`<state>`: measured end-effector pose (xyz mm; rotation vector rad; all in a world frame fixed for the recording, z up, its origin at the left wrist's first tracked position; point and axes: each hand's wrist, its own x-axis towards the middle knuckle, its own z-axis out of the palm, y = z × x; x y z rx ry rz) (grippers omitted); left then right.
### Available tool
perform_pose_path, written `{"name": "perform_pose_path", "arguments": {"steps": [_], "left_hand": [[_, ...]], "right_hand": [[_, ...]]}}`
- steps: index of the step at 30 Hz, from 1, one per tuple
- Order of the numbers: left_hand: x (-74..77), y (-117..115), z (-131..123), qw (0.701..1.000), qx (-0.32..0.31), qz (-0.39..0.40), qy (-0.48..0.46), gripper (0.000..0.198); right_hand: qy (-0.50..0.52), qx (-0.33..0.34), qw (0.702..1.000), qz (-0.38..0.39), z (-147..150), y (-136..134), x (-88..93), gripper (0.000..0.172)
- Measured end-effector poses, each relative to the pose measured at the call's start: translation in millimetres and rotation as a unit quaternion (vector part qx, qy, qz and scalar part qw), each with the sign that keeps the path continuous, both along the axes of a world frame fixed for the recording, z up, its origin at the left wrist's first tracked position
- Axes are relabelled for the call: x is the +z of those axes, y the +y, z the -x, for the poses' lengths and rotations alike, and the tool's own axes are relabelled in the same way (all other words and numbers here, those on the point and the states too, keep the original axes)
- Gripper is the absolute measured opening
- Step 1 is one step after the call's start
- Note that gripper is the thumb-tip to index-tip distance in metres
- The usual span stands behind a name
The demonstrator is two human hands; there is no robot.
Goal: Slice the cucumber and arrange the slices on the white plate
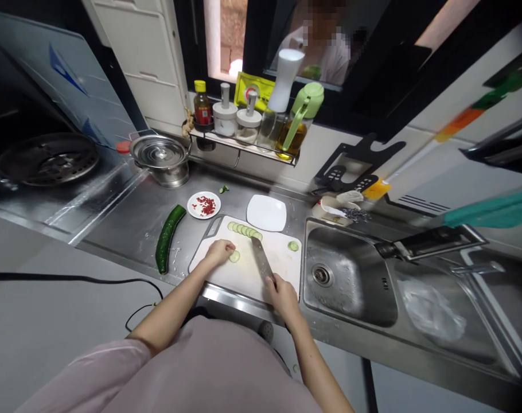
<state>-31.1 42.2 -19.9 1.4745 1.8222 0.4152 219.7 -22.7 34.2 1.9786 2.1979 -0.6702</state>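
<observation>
My right hand (284, 295) is closed round the handle of a kitchen knife (262, 259), whose blade lies slantwise over the white cutting board (282, 267). The blade's tip reaches the right end of a row of overlapping cucumber slices (242, 229). At the left of the board, my left hand (219, 253) has its fingers pinched at the edge of a single cucumber slice (234, 257). A few more slices (292, 246) lie by the board's right edge. Left of the board rests a whole cucumber (168, 238).
Behind the board are a white square plate (267, 213) and a small plate with chopped red pieces (204, 205). A steel pot (161, 159) stands back left, near the stove (48, 158). The sink (351, 275) is to the right. Condiments fill a rack (244, 143).
</observation>
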Motion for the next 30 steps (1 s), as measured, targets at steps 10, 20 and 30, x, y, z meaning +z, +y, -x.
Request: {"name": "perform_pose_path", "arguments": {"steps": [10, 20, 30], "left_hand": [[-0.4, -11, 6, 0.998, 0.022, -0.033, 0.047, 0.022], [-4.0, -9, 3, 0.998, 0.036, -0.028, 0.05, 0.017], [-2.9, -5, 4, 0.998, 0.042, 0.0, 0.037, 0.018]], "right_hand": [[-0.069, 0.096, 0.992, 0.04, 26, -10, 17.9, 0.034], [-0.075, 0.108, 0.99, 0.058, 35, -10, 14.7, 0.032], [-0.081, 0.131, 0.987, 0.055, 33, -6, 13.4, 0.031]]}}
